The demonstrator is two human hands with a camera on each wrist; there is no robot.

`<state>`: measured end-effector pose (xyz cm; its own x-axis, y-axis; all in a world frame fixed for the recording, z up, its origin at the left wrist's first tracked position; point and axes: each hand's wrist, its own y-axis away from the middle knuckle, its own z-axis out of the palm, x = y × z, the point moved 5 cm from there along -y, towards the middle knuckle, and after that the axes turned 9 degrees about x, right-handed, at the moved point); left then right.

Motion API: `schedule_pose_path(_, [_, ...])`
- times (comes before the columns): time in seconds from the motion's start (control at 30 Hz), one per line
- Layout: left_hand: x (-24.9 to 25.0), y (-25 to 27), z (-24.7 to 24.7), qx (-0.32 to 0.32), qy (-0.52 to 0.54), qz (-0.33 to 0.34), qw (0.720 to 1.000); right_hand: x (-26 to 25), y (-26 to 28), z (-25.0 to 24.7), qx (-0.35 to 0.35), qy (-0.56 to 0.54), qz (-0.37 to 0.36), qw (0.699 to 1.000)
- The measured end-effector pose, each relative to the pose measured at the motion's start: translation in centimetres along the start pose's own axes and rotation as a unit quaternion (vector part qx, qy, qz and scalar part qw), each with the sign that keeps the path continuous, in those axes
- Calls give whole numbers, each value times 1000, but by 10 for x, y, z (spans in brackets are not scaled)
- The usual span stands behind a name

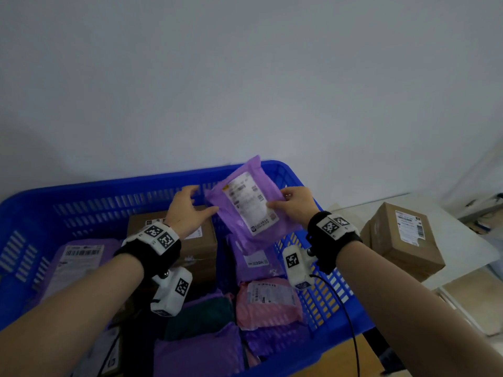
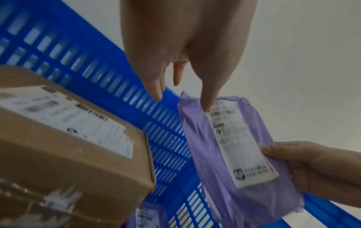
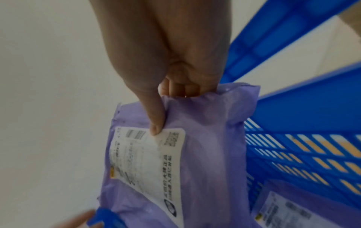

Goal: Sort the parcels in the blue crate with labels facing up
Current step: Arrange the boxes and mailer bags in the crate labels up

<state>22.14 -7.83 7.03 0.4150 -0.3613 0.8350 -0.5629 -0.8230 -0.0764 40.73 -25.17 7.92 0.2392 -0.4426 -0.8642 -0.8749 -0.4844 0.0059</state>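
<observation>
The blue crate [image 1: 109, 191] stands in front of me with several parcels inside. Above its far right corner my right hand [image 1: 283, 202] holds a purple parcel [image 1: 245, 210], tilted, its white label facing me. In the right wrist view the right hand [image 3: 162, 95] has its thumb on the label's edge and its fingers curled behind the purple parcel [image 3: 205, 146]. My left hand [image 1: 196, 205] is spread beside the parcel's left edge. In the left wrist view the left hand [image 2: 181, 74] has straight fingers, the thumb tip near the top of the purple parcel [image 2: 234, 146]. I cannot tell whether it touches.
Inside the crate lie a brown box [image 1: 201, 248] with its label up, a labelled purple parcel [image 1: 79, 257] at left, another purple parcel [image 1: 255, 262], a pink parcel [image 1: 268, 300] and a teal one [image 1: 201, 317]. Stacked brown boxes [image 1: 405, 238] sit on a white surface to the right.
</observation>
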Motion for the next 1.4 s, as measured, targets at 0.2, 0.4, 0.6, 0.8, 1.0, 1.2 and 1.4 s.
schedule_pose_path(0.2, [-1, 19, 46, -116, 101, -76, 985, 26, 4, 1, 34, -219, 137, 965])
schedule_pose_path(0.4, [-11, 35, 74, -147, 186, -73, 969, 50, 11, 11, 27, -222, 164, 961])
schedule_pose_path(0.6, [-29, 49, 92, -136, 195, -98, 966, 73, 14, 21, 5, -162, 170, 972])
schedule_pose_path(0.8, [-56, 60, 113, -141, 185, -109, 966, 80, 9, 30, -31, -61, 136, 988])
schedule_pose_path(1.0, [-77, 64, 133, -137, 185, -161, 960, 97, -6, 56, -94, 20, 142, 985])
schedule_pose_path(1.2, [-101, 56, 159, -130, 202, -235, 942, 116, -19, 86, -177, 99, 91, 975])
schedule_pose_path(1.4, [-115, 49, 191, -119, 213, -275, 930, 137, -35, 110, -191, 215, 38, 957])
